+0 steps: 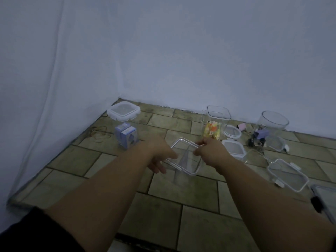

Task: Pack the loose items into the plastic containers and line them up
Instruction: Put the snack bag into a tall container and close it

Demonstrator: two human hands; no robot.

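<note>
- An empty, clear square container (183, 160) stands on the tiled floor (163, 206) straight ahead of the person, between both hands and touching both.
- Its rim or lid shows as a pale outline, with one corner pointing away toward the wall; whether a lid is seated on it cannot be told through the clear plastic.
- The left hand (160, 153) cups the container's near left edge, fingers curled loosely below the rim.
- The right hand (209, 151) pinches the far right edge of the rim between thumb and fingertips. Both hands are equally near.
- To the left, a lidded container (125, 124) holding a blue box stands well apart.
- Behind the right hand, an open container with yellow and orange pieces (213, 128) stands near the wall.
- Farther right lie loose lids (233, 148), binder clips (256, 135) and more clear containers (288, 173); their edges blur in the dim light, and one is cut off at the right border.
</note>
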